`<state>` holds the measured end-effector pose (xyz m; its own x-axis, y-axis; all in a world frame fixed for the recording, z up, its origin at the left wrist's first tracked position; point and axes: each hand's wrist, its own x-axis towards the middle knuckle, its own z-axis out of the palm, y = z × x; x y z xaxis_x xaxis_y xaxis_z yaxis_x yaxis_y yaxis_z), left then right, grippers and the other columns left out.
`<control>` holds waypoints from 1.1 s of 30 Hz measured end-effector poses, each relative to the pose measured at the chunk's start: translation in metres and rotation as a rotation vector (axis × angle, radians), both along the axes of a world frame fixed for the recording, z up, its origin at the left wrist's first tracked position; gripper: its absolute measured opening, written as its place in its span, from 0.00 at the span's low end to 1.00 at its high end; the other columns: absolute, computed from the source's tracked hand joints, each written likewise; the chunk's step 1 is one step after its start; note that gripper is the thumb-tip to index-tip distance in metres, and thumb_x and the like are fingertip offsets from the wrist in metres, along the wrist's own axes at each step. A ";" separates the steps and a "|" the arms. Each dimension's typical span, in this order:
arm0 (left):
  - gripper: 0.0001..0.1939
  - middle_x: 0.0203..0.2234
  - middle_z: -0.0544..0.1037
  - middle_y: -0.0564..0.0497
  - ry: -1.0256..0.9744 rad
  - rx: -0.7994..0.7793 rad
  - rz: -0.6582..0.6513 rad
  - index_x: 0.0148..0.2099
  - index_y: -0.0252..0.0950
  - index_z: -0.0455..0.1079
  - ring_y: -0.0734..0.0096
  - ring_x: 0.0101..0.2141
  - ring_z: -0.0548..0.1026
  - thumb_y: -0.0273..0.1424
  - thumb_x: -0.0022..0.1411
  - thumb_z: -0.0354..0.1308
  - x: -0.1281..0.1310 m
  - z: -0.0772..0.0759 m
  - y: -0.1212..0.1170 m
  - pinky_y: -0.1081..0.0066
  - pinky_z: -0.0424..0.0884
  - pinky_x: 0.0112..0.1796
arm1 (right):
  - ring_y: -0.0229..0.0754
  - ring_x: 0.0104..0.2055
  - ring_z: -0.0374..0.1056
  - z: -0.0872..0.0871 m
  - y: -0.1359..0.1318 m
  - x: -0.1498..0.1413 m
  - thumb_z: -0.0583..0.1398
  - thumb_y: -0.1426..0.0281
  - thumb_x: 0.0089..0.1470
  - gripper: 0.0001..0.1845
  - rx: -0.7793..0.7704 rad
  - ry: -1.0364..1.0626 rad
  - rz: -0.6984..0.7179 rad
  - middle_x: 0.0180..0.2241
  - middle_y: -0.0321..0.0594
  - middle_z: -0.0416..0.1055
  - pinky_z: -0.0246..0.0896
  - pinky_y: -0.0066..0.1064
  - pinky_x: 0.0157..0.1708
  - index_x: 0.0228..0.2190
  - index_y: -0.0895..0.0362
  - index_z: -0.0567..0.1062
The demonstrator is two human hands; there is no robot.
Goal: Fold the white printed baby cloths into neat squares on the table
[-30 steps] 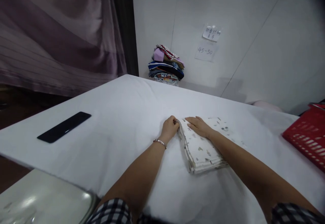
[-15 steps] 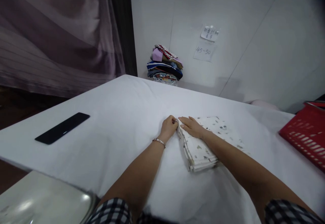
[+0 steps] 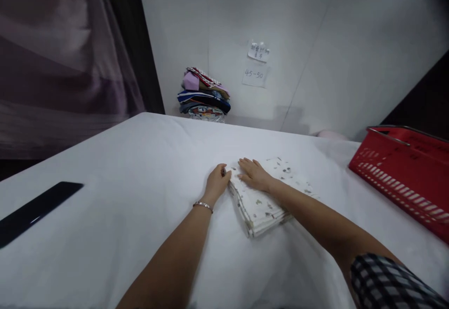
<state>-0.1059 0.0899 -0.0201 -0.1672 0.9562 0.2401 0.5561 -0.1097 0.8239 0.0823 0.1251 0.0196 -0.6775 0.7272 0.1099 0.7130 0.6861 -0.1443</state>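
A folded white cloth (image 3: 261, 205) with small grey and brown prints lies in several layers on the white-covered table. At its far left corner is my left hand (image 3: 216, 182), thumb and fingers pinched on the cloth's edge, a bracelet (image 3: 203, 205) round the wrist. My right hand (image 3: 256, 175) rests flat on the top layer, fingers stretched out, just right of that corner. Its forearm covers part of the cloth's right side.
To the right stands a red basket (image 3: 403, 168) with slotted sides. A flat black object (image 3: 38, 211) lies at the left. Beyond the table's far edge is a stack of folded fabrics (image 3: 204, 95), near paper notes (image 3: 255, 74) on the wall. A curtain (image 3: 45, 66) hangs at left.
The view has turned to the right, so more of the basket shows. My right hand has slid slightly away from the left hand across the cloth. The left hand stays at the corner.
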 end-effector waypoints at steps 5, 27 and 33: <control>0.16 0.32 0.74 0.51 0.008 -0.015 -0.006 0.47 0.38 0.68 0.69 0.34 0.72 0.34 0.56 0.52 0.001 0.001 0.001 0.71 0.66 0.37 | 0.49 0.65 0.35 -0.010 0.010 0.056 0.40 0.49 0.59 0.35 -0.011 -0.089 -0.240 0.64 0.44 0.42 0.30 0.50 0.61 0.61 0.55 0.51; 0.16 0.45 0.73 0.45 0.132 0.135 -0.005 0.49 0.35 0.66 0.64 0.46 0.70 0.34 0.59 0.52 0.009 0.011 -0.007 0.65 0.64 0.48 | 0.54 0.64 0.39 -0.039 0.005 0.141 0.42 0.51 0.58 0.33 0.009 -0.086 -0.515 0.64 0.41 0.41 0.48 0.49 0.57 0.60 0.52 0.53; 0.21 0.59 0.60 0.45 0.465 0.286 -0.324 0.55 0.38 0.62 0.60 0.61 0.52 0.38 0.61 0.51 0.052 0.036 -0.055 0.53 0.44 0.59 | 0.52 0.65 0.38 -0.036 0.007 0.143 0.42 0.50 0.58 0.34 -0.037 -0.076 -0.512 0.65 0.41 0.40 0.46 0.47 0.58 0.60 0.53 0.52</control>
